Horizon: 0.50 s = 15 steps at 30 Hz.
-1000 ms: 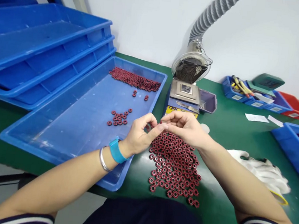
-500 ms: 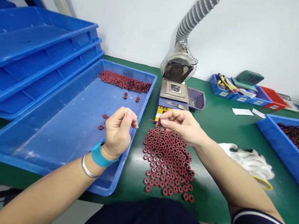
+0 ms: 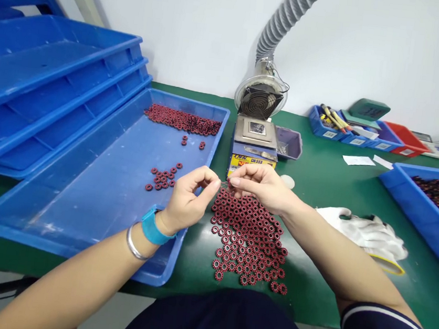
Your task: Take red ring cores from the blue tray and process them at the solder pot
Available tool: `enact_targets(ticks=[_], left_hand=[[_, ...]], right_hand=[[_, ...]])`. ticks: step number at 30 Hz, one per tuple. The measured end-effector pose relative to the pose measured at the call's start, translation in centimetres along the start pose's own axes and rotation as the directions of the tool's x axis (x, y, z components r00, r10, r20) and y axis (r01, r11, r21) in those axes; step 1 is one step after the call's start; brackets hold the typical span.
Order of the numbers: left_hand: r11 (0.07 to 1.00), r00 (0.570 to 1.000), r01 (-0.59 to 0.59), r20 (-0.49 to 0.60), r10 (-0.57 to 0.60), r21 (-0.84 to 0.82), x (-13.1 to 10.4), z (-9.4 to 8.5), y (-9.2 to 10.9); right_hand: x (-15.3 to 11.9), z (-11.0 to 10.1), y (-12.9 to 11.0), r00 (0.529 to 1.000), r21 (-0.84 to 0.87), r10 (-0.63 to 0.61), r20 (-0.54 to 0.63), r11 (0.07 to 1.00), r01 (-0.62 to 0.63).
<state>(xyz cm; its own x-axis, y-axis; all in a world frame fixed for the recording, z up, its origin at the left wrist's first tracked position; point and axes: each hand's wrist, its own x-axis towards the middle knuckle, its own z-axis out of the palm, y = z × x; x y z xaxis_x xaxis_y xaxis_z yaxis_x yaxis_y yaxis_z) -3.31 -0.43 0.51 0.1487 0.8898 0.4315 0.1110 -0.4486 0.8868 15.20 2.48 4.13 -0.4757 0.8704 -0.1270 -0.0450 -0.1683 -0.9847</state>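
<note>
My right hand (image 3: 262, 188) pinches a small red ring part (image 3: 230, 184) just above a dense spread of similar red toothed rings (image 3: 251, 231) on the green table. Thin wire ends point from that part toward my left hand (image 3: 192, 196), whose thumb and index finger are pinched together at the wires. My left hand, with a teal wristband and a silver bangle, is over the right rim of a large blue tray (image 3: 95, 171). Inside the tray lie a small cluster of rings (image 3: 162, 178) and a packed band of them (image 3: 183, 119) along the far side.
Behind my hands stands a small heating device (image 3: 254, 139) under a fan and grey duct (image 3: 287, 19). Stacked blue trays (image 3: 74, 79) rise at the left. White gloves (image 3: 366, 234), a blue bin of dark parts (image 3: 418, 192) and small bins (image 3: 365, 136) are at the right.
My left hand has moved right and slightly up, its fingertips now meeting the wires at my right hand. The cluster of rings in the tray is more exposed.
</note>
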Motion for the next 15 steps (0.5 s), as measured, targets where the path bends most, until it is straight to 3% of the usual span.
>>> enact_targets(ticks=[6,11,15], left_hand=[[0.993,0.955,0.038,-0.288,-0.068,-0.109,0.7,-0.5,-0.3],[0.969,0.962,0.146,-0.200,-0.187,-0.201,0.6,-0.1,-0.6],[0.958,0.965,0.227,-0.090,-0.245,-0.176,0.4,0.4,-0.8]], right_hand=[[0.0,-0.5,0.3,0.999,0.006,0.021,-0.039,1.000,-0.021],[-0.1,-0.7,0.5,0.998,0.005,0.027,-0.052,1.000,-0.027],[0.1,-1.5,-0.3,0.996,-0.060,-0.017,-0.087,0.998,0.011]])
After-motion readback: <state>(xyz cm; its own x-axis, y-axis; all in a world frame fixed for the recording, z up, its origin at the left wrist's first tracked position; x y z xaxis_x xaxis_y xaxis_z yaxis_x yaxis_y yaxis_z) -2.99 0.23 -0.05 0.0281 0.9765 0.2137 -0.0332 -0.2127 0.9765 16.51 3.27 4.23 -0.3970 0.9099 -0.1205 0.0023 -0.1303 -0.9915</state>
